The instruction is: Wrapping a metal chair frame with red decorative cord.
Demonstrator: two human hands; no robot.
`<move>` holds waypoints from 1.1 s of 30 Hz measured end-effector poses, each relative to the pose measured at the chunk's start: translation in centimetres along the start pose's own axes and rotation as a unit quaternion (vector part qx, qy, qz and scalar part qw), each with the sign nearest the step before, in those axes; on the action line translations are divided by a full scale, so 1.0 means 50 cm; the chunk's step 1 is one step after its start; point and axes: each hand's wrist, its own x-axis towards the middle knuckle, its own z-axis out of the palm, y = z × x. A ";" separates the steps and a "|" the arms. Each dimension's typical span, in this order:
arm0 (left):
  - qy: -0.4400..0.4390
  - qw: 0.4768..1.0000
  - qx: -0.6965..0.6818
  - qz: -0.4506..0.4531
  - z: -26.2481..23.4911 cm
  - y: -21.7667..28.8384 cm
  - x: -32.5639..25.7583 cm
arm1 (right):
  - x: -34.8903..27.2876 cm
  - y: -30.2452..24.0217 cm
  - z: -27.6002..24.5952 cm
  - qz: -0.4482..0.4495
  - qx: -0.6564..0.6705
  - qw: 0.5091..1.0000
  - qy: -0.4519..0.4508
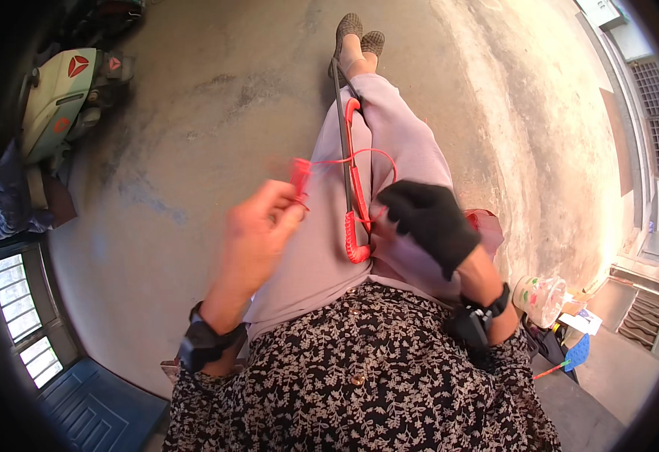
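My bare left hand [258,233], slightly blurred, pinches a small red bundle of cord [299,177] over my left thigh. From the bundle a thin red cord [371,151] loops across to the right. My right hand [431,226], in a black glove, is closed with its fingertips on the cord near its other end. Between my legs lies a long, narrow dark loop [341,120] reaching from my lap to my feet. Tight red wrapping covers its near bend [355,242] and parts of its right side. Exactly how the cord meets the loop is hard to make out.
A red translucent bag [488,226] lies beside my right thigh. To the right stand a clear plastic container [540,300] and a blue swatter-like paddle [576,352]. A motor scooter [62,98] is parked far left, and a dark blue mat [103,407] lies at lower left.
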 end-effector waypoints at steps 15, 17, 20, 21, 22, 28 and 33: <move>-0.264 0.837 -0.465 -0.116 0.019 0.092 -0.011 | -0.089 -0.058 -0.041 -0.089 0.513 0.844 -0.131; -0.209 0.800 -0.547 -0.134 0.028 0.108 -0.011 | -0.122 -0.049 -0.072 -0.088 0.302 0.886 -0.342; -0.150 0.710 -0.673 -0.144 -0.008 0.077 -0.019 | -0.123 -0.075 -0.058 0.037 0.323 0.918 -0.229; -0.141 0.665 -0.721 -0.137 -0.033 0.052 -0.027 | -0.119 -0.082 -0.041 0.100 0.330 0.923 -0.173; -0.146 0.663 -0.721 -0.138 -0.052 0.040 -0.036 | -0.100 -0.052 0.003 0.107 0.360 0.924 -0.079; -0.064 0.774 -0.594 -0.210 -0.138 -0.043 -0.136 | -0.043 0.012 0.059 0.143 0.232 0.947 -0.168; -0.206 0.868 -0.355 -0.280 -0.183 -0.091 -0.212 | -0.035 0.011 0.069 0.090 0.157 0.969 -0.166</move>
